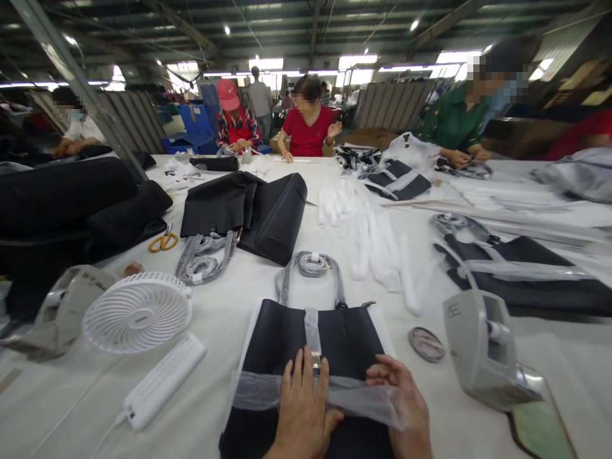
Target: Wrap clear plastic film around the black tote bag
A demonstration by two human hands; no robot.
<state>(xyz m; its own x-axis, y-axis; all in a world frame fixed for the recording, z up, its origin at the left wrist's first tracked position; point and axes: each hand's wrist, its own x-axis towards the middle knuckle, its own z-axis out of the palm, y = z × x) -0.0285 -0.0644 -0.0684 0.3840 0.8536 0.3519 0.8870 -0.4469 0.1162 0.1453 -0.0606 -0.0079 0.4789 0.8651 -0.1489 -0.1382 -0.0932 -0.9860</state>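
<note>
- Head view: the left hand (305, 411) lies flat, fingers spread, pressing a strip of clear film (268, 390) onto the dark bag (344, 347).
- The right hand (406, 408) pinches the film's other end between curled fingers.
- The bag's grey strap (312, 264) lies beyond the fingertips; a white fan (137, 312) stands well left.

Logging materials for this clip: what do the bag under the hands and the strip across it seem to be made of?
Bag: likely faux leather, dark and matte, lying smooth and flat. Strip: thin translucent plastic film or tissue, since the bag shows through it; both hands, left and right, press it.
</note>
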